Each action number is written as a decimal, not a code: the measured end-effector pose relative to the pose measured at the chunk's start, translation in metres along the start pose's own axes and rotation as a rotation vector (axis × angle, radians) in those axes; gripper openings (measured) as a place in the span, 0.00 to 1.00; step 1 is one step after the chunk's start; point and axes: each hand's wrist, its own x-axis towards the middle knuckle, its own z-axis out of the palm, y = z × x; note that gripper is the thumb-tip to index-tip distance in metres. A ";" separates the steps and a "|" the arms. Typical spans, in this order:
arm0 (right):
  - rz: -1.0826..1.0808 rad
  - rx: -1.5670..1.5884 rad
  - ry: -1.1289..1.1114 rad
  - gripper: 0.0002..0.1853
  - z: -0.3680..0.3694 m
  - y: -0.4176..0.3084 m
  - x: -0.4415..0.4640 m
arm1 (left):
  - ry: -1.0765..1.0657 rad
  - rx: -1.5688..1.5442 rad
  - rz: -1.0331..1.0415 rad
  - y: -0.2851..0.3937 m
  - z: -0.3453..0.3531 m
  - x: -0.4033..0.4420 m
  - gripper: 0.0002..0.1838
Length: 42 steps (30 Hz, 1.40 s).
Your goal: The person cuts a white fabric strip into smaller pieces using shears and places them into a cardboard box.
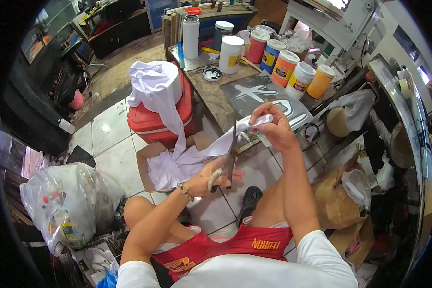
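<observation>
My left hand [215, 176] is closed on a pair of scissors [231, 156], dark-bladed with a pale wrapped handle. The blades point up and stand against a white fabric strip [211, 150]; whether they are cutting into it I cannot tell. My right hand [275, 128] pinches the far end of this strip between thumb and fingers. From there the strip runs down left to a cardboard box [146, 165] heaped with white cloth pieces [173, 169]. A large white fabric roll [167, 86] stands on a red cooler [149, 115], its loose end trailing into the box.
Several paint jars, including a red one [258, 45] and an orange one [284, 67], line the low table [204, 89]. A dark panel with white painted shapes [242, 93] lies there too. A clear plastic bag [72, 201] sits at left, a brown bag [341, 197] at right.
</observation>
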 end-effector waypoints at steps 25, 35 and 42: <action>0.331 -0.195 -0.114 0.28 -0.015 -0.024 -0.011 | 0.099 0.378 0.107 0.027 0.018 -0.019 0.47; 0.422 -0.219 -0.274 0.29 -0.027 -0.023 -0.015 | 0.013 0.261 0.079 0.021 0.012 -0.016 0.48; 0.371 -0.327 -0.383 0.27 -0.031 -0.016 -0.016 | 0.052 0.231 0.018 0.011 0.019 -0.014 0.46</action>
